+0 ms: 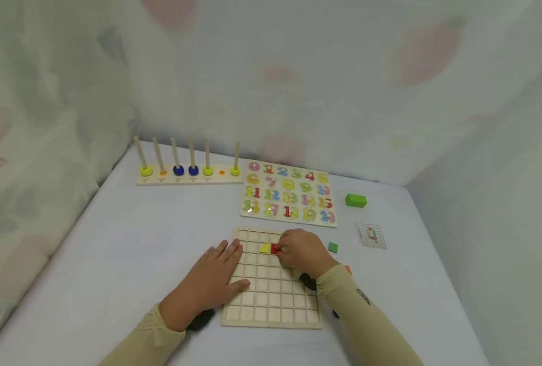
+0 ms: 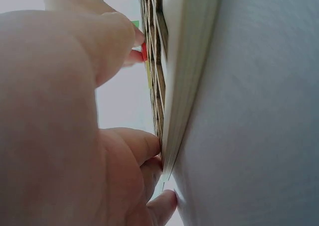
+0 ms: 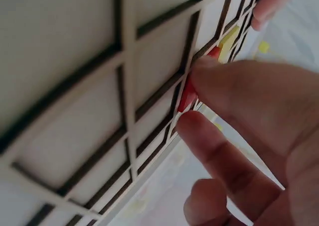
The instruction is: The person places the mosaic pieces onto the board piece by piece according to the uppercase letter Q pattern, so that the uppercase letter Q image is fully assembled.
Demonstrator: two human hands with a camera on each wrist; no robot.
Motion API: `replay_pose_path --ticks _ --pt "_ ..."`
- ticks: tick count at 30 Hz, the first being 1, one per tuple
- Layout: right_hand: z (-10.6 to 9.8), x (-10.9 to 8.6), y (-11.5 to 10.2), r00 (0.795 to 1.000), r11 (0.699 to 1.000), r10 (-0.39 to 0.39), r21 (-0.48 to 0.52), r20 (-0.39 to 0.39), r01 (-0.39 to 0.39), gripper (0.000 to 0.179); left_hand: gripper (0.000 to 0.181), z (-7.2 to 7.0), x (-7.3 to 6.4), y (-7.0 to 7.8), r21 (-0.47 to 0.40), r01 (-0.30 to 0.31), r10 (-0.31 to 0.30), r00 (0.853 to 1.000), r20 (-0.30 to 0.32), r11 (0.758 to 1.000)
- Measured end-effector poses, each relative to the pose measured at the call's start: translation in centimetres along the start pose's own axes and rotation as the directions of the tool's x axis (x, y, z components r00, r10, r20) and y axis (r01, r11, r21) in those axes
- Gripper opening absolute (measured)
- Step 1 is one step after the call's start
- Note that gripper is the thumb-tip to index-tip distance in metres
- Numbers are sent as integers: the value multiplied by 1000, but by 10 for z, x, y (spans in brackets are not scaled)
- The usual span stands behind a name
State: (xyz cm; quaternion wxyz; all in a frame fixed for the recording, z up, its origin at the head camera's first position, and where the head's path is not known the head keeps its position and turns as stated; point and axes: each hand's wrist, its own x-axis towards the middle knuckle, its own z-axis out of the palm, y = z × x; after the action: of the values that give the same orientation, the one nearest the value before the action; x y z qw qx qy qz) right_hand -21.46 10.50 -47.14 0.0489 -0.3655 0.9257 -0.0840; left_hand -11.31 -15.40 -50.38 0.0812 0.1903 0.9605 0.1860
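A wooden grid board (image 1: 262,298) lies flat on the white table. My left hand (image 1: 216,277) rests on its left edge, fingers straight and thumb spread over the cells. Near the board's far side, my right hand (image 1: 305,251) pinches a red tile (image 1: 274,248) between thumb and finger. Directly left of it, a yellow tile (image 1: 264,248) with a slanted side sits in a cell. In the right wrist view the thumb covers part of the red tile (image 3: 187,94), which touches the grid; the yellow tile (image 3: 228,42) shows beyond it.
Right of the board lie a green tile (image 1: 332,247), an orange piece (image 1: 348,270) and a blue piece (image 1: 336,314), the last two partly behind my right arm. Farther off are a picture card (image 1: 372,236), green block (image 1: 356,200), number puzzle (image 1: 289,195) and peg stand (image 1: 161,180).
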Motion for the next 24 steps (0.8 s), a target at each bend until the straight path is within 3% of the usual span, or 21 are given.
replay_pose_path --ticks 3,5,8,12,17,23,24 --pt "-5 -1 0 999 999 -33 -35 14 34 11 91 0 4 3 15 -5 5 1000 -3 1000" --pt "-11 -5 -1 999 1000 -14 -7 48 14 16 91 0 6 4 23 -3 4 1000 -7 1000" --pt "-18 -18 1 994 990 89 103 68 -96 23 91 1 5 4 13 3 -3 1000 -6 1000" --pt "-16 -47 16 968 942 251 232 -10 -242 25 91 3 4 1 -2 3 -3 1000 -5 1000" --pt "-15 -83 51 907 880 418 268 -50 -391 28 92 5 4 -5 3 -15 15 999 -30 1000" --pt "-17 -112 91 768 714 640 355 21 -604 31 91 8 3 -10 -5 -44 43 997 -56 999" --pt "-15 -115 93 753 693 658 369 29 -620 29 90 10 2 -10 -11 -49 49 997 -55 999"
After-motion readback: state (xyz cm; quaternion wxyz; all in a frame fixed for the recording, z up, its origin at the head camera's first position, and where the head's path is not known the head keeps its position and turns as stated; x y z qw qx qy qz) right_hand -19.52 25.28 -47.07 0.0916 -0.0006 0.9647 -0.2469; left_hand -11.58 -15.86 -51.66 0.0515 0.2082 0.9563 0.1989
